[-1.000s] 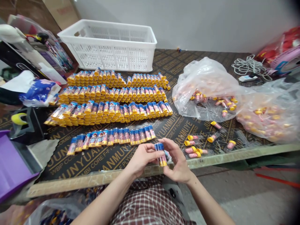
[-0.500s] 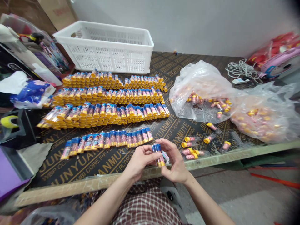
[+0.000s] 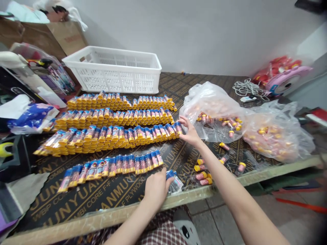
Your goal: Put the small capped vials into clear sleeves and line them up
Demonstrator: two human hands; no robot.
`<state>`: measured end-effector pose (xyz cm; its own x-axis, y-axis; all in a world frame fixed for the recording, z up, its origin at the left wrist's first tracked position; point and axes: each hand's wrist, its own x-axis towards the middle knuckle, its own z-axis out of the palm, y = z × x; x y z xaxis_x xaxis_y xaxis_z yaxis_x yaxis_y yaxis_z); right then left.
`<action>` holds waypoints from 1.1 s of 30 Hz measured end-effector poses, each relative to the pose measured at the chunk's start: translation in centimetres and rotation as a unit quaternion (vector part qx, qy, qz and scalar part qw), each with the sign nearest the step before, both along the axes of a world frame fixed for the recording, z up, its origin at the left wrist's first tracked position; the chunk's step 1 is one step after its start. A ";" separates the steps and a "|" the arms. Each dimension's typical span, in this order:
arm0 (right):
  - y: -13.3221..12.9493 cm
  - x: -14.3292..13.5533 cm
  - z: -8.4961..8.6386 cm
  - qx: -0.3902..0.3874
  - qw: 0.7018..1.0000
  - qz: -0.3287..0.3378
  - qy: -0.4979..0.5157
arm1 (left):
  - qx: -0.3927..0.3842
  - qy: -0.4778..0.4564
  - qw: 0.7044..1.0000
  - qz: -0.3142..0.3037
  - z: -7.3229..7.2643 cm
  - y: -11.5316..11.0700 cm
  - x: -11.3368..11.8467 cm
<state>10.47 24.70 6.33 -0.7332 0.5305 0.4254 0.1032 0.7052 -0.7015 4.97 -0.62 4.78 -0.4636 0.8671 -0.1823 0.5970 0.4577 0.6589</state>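
My right hand (image 3: 189,132) is at the right end of the third stacked row (image 3: 112,136) of small capped tubes. Its fingers and thumb are round a blue-and-yellow tube (image 3: 178,128) lying on that end. Nearer me, my left hand (image 3: 157,185) rests low over the table with its fingers curled down. Its thumb and forefinger pinch at the edge of a small pile of printed labels (image 3: 175,183); the fingertips are partly hidden. A single front row of labelled tubes (image 3: 119,164) lies beyond the left hand.
Unlabelled yellow-capped tubes (image 3: 201,176) lie scattered under my right forearm. Two clear plastic bags (image 3: 212,97) of such tubes stand behind them. A white basket (image 3: 117,78) is at the back, a pink fan (image 3: 290,80) far right, a tissue pack (image 3: 33,115) left.
Both hands held the tube together near the table edge. My right hand has carried it up to the third row's end; my left hand has let go and moved down to the labels.
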 end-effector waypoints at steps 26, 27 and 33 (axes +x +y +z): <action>3.3 16.4 -1.7 0.090 0.861 -0.420 -0.271 | 0.081 0.020 0.996 -0.035 -2.3 -0.5 0.0; 2.8 16.0 -1.4 0.094 0.866 -0.417 -0.261 | 0.086 0.007 0.996 -0.029 -2.2 -0.5 0.0; -4.8 11.3 0.9 0.009 0.957 -0.276 -0.083 | 0.164 -0.143 0.974 0.061 -0.9 -0.8 -0.6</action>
<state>21.73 19.93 7.23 -0.4004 0.8507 0.3406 0.5726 0.5225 -0.6318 4.36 -1.46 3.89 -0.5381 0.8419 -0.0417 0.3223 0.2513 0.9127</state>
